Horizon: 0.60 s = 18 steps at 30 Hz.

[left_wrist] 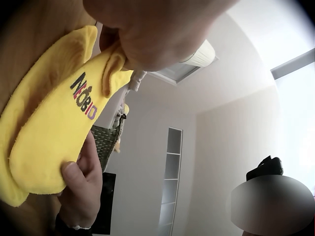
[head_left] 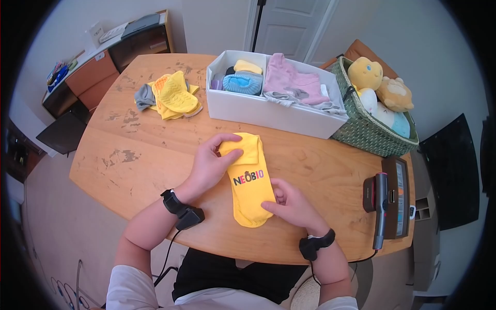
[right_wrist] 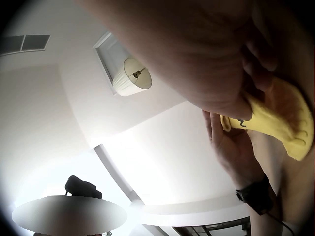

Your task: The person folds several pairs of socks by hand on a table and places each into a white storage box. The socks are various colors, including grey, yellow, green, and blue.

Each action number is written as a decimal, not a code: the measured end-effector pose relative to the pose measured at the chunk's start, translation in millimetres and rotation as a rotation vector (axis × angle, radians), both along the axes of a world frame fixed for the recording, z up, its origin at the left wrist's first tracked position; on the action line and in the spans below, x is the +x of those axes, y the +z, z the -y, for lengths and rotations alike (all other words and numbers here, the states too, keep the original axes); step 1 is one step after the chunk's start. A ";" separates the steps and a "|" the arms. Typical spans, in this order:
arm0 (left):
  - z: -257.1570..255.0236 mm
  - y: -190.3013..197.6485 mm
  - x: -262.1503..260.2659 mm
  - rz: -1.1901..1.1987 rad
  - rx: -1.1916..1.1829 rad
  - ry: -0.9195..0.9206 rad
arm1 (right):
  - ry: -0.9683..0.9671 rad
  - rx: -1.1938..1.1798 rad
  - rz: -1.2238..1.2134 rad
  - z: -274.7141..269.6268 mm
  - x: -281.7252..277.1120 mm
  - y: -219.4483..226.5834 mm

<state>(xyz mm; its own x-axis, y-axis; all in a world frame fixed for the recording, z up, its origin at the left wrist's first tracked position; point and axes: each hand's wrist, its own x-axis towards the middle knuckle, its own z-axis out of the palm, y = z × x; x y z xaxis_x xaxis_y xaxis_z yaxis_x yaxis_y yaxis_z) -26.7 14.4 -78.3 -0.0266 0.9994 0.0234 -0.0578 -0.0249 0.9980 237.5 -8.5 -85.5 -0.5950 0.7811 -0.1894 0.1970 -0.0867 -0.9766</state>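
Yellow socks [head_left: 250, 194] with "NEOBIO" lettering lie one over the other near the table's front edge, their upper end folded over. The left hand [head_left: 209, 163] pinches that folded end between thumb and fingers. At the lower right side, the right hand [head_left: 292, 204] holds the edge with its thumb on top and fingers curled beside it. In the left wrist view two layers of the yellow socks [left_wrist: 49, 142] stand apart at the toe end, and the right hand [left_wrist: 81, 187] grips the upper layer. The right wrist view shows the yellow fabric [right_wrist: 280, 118] beyond the near hand.
A white divided box [head_left: 274, 116] with folded clothes stands at the back. Left of it is a pile of yellow and grey socks [head_left: 175, 95]. A green basket [head_left: 372, 134] of plush toys stands at the right, behind a brown case [head_left: 400, 201] and a dark handheld device [head_left: 381, 212].
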 end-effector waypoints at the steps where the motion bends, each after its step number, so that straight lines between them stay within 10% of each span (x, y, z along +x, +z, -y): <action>1: 0.6 1.4 0.6 0.000 0.001 0.000 | 0.039 -0.032 -0.011 -0.8 0.8 -0.4; 11: -0.5 0.8 -12.7 0.306 0.146 -0.391 | 0.389 0.023 -0.029 6.4 11.4 27.4; 13: 3.0 4.8 -9.0 0.397 0.123 -0.477 | 0.005 0.037 -0.120 9.7 6.6 15.4; 18: 6.3 -2.8 2.0 0.401 0.203 -0.743 | -0.089 0.186 -0.206 7.2 -2.7 16.9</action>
<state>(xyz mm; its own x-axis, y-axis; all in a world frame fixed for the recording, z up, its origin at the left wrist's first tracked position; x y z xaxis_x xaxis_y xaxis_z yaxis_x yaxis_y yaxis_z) -24.8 8.1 -81.1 0.5872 0.7383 0.3319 -0.4763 -0.0164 0.8792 234.8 -15.7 -68.6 -0.5339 0.8418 0.0795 -0.0077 0.0892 -0.9960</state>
